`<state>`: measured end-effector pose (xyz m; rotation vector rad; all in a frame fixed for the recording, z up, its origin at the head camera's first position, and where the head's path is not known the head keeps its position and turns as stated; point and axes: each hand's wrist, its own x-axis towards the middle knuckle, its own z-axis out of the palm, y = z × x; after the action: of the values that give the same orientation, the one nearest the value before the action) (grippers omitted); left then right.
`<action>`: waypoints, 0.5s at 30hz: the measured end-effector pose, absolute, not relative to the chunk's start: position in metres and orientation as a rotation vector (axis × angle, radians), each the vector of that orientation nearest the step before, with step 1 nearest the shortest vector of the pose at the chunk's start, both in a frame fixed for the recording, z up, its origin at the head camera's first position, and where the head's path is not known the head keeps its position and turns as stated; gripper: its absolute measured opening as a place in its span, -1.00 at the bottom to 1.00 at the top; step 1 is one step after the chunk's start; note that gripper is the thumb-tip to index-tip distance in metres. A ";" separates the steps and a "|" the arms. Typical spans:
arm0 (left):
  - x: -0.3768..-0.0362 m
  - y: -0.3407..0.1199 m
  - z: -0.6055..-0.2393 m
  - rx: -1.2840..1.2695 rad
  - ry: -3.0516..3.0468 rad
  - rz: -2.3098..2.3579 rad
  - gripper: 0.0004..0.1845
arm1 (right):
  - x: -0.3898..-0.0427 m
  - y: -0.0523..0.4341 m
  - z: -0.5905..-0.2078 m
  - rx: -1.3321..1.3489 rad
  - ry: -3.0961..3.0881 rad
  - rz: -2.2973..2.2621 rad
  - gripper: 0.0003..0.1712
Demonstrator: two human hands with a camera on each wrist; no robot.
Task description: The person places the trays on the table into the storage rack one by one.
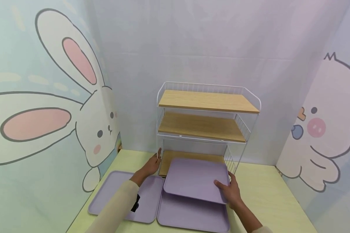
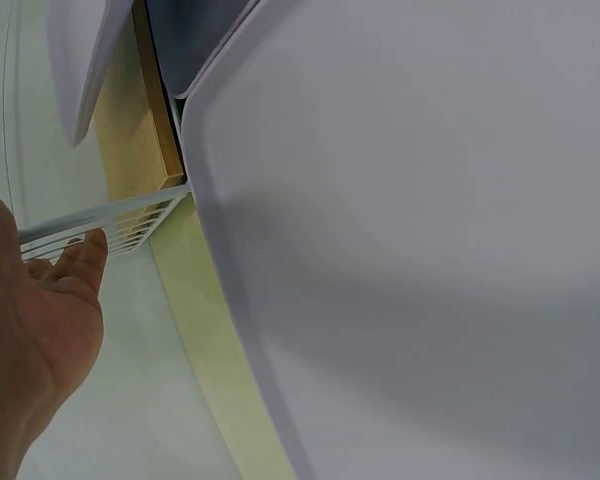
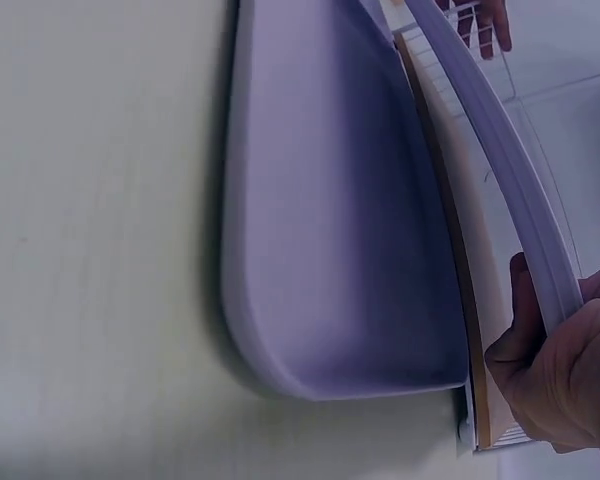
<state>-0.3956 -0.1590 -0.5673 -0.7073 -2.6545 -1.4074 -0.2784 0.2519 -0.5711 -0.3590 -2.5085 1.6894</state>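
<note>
My right hand (image 1: 231, 191) grips a light purple tray (image 1: 196, 179) at its right edge, thumb on top and fingers beneath. The tray is tilted above a second purple tray (image 1: 192, 213) lying on the table, its far end over the bottom wooden shelf (image 1: 163, 165). In the right wrist view a gap shows between the held tray (image 3: 510, 150) and the lower one (image 3: 320, 200). My left hand (image 1: 152, 165) is at the rack's left side, its thumb and fingers about the white wire side frame (image 2: 110, 220).
The white wire rack has two more wooden shelves, a middle one (image 1: 201, 125) and a top one (image 1: 207, 100). Left of the rack a third purple tray (image 1: 148, 200) lies on the pale table (image 1: 262, 194), under my left forearm. Curtains with cartoon animals stand around.
</note>
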 end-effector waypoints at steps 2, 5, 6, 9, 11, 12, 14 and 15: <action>-0.379 -0.151 -0.547 -0.631 -2.719 -1.388 -0.33 | -0.291 0.250 -0.570 -0.347 -2.502 1.683 0.17; -0.376 -0.149 -0.543 -0.595 -2.748 -1.354 -0.35 | -0.309 0.249 -0.572 -0.354 -2.495 1.691 0.15; -0.376 -0.148 -0.543 -0.588 -2.753 -1.346 -0.35 | -0.315 0.248 -0.572 -0.348 -2.489 1.696 0.15; -0.379 -0.149 -0.545 -0.581 -2.755 -1.347 -0.35 | -0.329 0.246 -0.574 -0.348 -2.475 1.718 0.14; -0.380 -0.149 -0.547 -0.583 -2.753 -1.352 -0.35 | -0.338 0.245 -0.577 -0.340 -2.483 1.696 0.14; -0.381 -0.149 -0.547 -0.580 -2.756 -1.360 -0.34 | -0.342 0.245 -0.578 -0.337 -2.496 1.672 0.15; -0.380 -0.150 -0.547 -0.569 -2.757 -1.381 -0.34 | -0.351 0.244 -0.582 -0.335 -2.529 1.613 0.16; -0.379 -0.150 -0.546 -0.565 -2.755 -1.387 -0.34 | -0.354 0.244 -0.583 -0.330 -2.545 1.576 0.16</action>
<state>-0.3787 -0.1496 -0.5464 -0.5647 -2.7547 -1.3874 -0.3540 0.2442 -0.5832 -0.3302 -2.5446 1.5756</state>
